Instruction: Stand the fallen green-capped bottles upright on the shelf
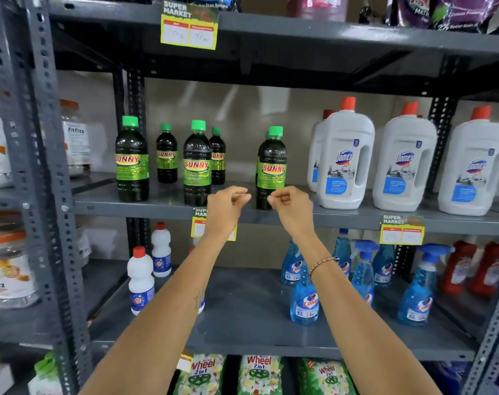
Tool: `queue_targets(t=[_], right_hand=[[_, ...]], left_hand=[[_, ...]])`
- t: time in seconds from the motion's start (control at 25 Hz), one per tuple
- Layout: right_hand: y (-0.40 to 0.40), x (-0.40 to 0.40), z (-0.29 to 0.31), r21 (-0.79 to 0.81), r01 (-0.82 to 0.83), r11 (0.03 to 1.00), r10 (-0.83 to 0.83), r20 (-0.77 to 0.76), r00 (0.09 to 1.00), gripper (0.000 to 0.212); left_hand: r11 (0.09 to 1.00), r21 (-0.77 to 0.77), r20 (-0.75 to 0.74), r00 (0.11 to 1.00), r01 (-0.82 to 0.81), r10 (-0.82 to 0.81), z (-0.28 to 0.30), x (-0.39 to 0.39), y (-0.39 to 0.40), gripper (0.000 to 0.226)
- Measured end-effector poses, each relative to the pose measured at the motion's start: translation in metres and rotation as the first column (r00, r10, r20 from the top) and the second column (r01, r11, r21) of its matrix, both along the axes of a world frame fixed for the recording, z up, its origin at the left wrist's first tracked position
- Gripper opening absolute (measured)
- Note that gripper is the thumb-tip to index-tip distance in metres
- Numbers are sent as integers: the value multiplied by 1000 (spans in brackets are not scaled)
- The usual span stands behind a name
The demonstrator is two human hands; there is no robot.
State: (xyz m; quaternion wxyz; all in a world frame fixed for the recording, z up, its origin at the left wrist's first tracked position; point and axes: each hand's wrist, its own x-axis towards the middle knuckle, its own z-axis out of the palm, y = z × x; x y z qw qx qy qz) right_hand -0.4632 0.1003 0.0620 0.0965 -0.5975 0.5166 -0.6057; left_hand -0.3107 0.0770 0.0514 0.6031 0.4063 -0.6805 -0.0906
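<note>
Upright, "SUNNY" green-capped bottles

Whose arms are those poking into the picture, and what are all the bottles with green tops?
The camera sits on a person's head, so you see their own arms reaching out. The left hand and right hand are loosely curled and hold nothing. They hover in front of a grey metal shelf. On it stand dark bottles with green caps, all upright, none lying down. Beside them are big white bottles with red caps. Blue spray bottles stand on the shelf below.
</note>
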Motion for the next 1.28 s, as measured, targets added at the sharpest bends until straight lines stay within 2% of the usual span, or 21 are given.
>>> queue_targets(t=[0.12, 0.24, 0.28, 0.36, 0.44, 0.48, 0.56, 0.64, 0.8, 1.04, 1.2, 1.28], right_hand=[[1, 31, 2, 17, -85, 996, 85, -23, 996, 6], [-2, 63, 6, 11, -123, 992, 123, -14, 992, 7], [-4, 74, 8, 11, -99, 995, 99, -20, 995, 11], [-11, 95, 11, 44, -100, 994, 100, 18, 995, 24], [-19, 114, 13, 155, -181, 971, 176, 49, 983, 44], [-24, 121, 13, 222, -203, 954, 203, 23, 979, 52], [-32, 130, 13, 298, -189, 936, 225, -92, 970, 51], [-33, 139, 14, 280, -144, 949, 191, -147, 971, 42], [-32, 140, 12, 230, -123, 965, 151, -111, 982, 41], [-35, 134, 12, 271, -132, 954, 173, -136, 975, 39], [-24, 135, 5, 223, -80, 972, 115, -148, 982, 35], [-16, 135, 2, 130, 49, 990, -28, -164, 986, 37]], left_hand=[[984, -157, -153, 987, -83, 58, 6, 29, 11, 19], [926, -280, -220, 956, -253, 194, 8, 63, 13, 31], [933, -235, -231, 948, -272, 219, 7, 75, 7, 40], [983, 24, -184, 965, -183, 185, 6, 99, -9, 61], [957, 260, 24, 992, -127, 125, 4, 118, -24, 64], [946, 294, 144, 985, -136, 96, 3, 124, -27, 56], [955, 268, 257, 965, -127, 57, 4, 127, -27, 38], [963, 257, 242, 970, -84, 20, 7, 129, -25, 33], [971, 240, 228, 973, -26, -30, 7, 131, -24, 36], [981, 195, 252, 966, 6, -56, 3, 131, -23, 38], [982, 161, 167, 983, -96, 69, -7, 132, -19, 41], [979, 102, 106, 981, -176, 165, -7, 131, -15, 47]])
